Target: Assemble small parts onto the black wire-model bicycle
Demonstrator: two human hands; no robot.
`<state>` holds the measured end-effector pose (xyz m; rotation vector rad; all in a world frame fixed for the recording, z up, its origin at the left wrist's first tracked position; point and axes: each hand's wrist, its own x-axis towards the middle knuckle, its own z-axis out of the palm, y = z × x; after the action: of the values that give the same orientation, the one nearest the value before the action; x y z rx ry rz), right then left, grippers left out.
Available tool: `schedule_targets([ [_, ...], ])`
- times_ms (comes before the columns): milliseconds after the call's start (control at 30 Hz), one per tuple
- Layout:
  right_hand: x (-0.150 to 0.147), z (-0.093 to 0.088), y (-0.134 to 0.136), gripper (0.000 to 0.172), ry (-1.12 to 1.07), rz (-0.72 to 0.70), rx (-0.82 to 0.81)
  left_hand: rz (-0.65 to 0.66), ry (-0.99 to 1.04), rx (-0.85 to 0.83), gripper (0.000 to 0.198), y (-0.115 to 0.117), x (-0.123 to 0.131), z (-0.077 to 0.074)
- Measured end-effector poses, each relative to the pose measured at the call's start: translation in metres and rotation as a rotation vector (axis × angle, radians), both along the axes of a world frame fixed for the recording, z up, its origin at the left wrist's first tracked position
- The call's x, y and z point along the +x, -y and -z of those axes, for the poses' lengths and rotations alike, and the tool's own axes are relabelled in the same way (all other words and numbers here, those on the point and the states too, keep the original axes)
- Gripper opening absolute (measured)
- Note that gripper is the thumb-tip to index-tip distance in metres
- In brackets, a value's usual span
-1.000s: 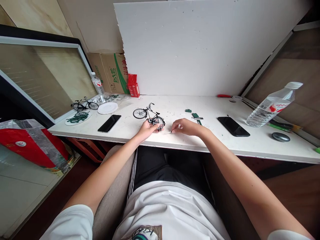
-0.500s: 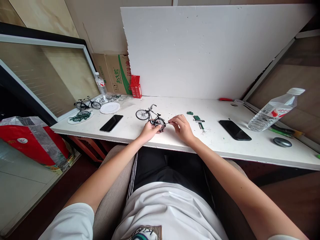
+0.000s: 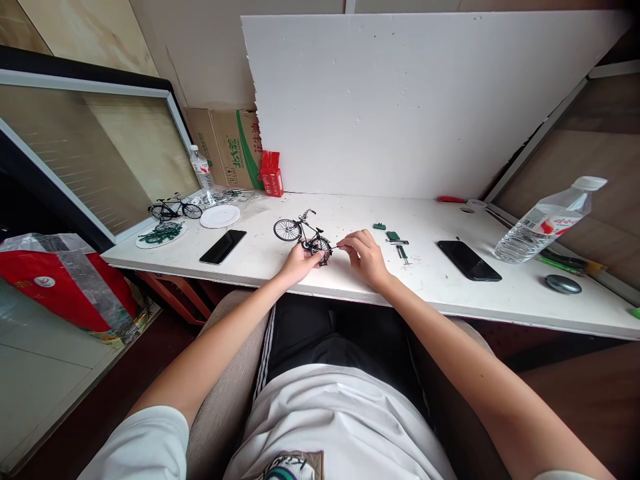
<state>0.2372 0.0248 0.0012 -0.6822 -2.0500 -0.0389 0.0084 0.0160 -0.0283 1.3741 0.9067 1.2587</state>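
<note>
A black model bicycle is tilted over the table's front part, its front wheel up and to the left. My left hand is closed around the lower rear of it, near the back wheel. Just right of that wheel, my right hand pinches a thin dark piece whose tip reaches the wheel. What kind of piece it is, I cannot make out. Small green and metal parts lie on the table to the right of my right hand.
On the white table lie a phone at left and another phone at right. A second model bicycle, paper plates and a water bottle stand at the left back. A larger bottle stands at right.
The model bicycle has shifted very slightly to the right and down in my left hand. Both hands keep nearly the same place and grip.
</note>
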Motion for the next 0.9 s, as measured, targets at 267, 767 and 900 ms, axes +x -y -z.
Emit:
schedule_targets([
  [267, 0.002, 0.006, -0.004, 0.027, 0.005, -0.017, -0.008, 0.012, -0.002, -0.004, 0.055, 0.004, 0.001, -0.006],
  [767, 0.008, 0.007, -0.005, 0.028, 0.224, 0.066, 0.062, -0.062, -0.018, 0.008, 0.052, 0.001, 0.002, 0.002],
  [900, 0.008, 0.005, -0.003, 0.024, 0.239, 0.073, 0.075, -0.032, -0.009, 0.059, 0.05, 0.0, 0.0, 0.007],
])
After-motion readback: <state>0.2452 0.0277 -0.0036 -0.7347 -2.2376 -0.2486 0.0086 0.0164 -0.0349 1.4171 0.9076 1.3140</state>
